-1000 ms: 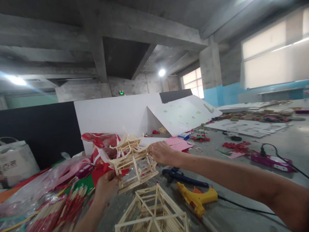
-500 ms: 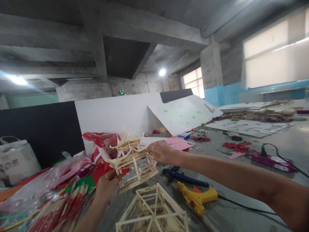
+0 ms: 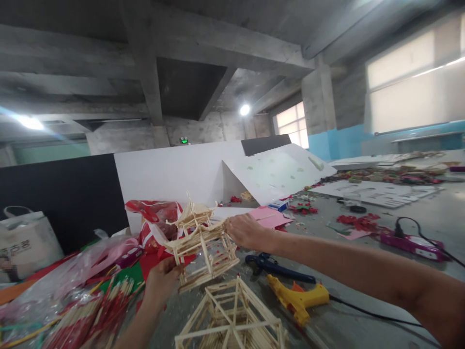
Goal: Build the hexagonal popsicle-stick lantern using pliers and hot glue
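Between my hands is a small pavilion model [image 3: 205,252] built of thin wooden sticks, with a tiered roof and an open frame below, slightly tilted. My left hand [image 3: 163,281] pinches its lower left corner post. At the upper right roof corner, the fingers of my right hand [image 3: 241,231] are closed on the eave. Nearer to me stands a second stick frame [image 3: 232,317] with slanting bars and a cross brace, which neither hand touches. Just right of it lie a yellow glue gun [image 3: 301,298] and a dark blue-handled tool [image 3: 278,269].
Packs of red-wrapped sticks [image 3: 83,310] and clear plastic film [image 3: 65,276] cover the left side. A red plastic bag [image 3: 154,218] is behind the model. To the right lie red scraps [image 3: 358,221] and a purple power strip [image 3: 414,246]. White boards [image 3: 178,169] stand at the back.
Almost nothing differs. Both hands keep the same grip on the pavilion model, and the whole view has shifted very slightly.
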Tool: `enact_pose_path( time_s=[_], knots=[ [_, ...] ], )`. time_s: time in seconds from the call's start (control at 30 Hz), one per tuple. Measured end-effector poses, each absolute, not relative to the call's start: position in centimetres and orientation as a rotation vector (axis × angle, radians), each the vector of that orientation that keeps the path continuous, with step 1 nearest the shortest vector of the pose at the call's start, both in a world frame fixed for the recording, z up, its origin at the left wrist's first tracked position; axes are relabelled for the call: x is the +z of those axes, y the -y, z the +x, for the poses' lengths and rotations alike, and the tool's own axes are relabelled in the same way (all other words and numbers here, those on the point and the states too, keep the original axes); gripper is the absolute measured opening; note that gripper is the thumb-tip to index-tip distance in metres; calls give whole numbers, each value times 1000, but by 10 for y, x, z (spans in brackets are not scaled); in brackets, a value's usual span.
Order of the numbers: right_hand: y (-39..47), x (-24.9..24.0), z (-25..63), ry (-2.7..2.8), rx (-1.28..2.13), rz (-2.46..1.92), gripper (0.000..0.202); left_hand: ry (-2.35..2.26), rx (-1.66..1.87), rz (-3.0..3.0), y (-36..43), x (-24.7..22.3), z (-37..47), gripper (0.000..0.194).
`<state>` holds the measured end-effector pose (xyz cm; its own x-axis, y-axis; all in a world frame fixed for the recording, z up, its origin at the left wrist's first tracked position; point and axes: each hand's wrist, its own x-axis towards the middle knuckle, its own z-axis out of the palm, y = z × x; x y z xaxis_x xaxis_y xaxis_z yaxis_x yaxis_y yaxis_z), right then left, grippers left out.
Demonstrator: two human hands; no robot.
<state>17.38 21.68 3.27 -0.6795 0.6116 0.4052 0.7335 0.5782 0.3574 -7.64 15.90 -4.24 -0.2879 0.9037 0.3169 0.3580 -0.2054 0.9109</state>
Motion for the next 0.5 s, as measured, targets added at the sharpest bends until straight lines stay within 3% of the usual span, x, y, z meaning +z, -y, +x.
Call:
enact_pose_path(
  time_s=[0.5],
  knots=[
    [-220,28,172,2573,-783,-1166,27,-1542,1488,1492,-162,-44,-80,28]
  ],
)
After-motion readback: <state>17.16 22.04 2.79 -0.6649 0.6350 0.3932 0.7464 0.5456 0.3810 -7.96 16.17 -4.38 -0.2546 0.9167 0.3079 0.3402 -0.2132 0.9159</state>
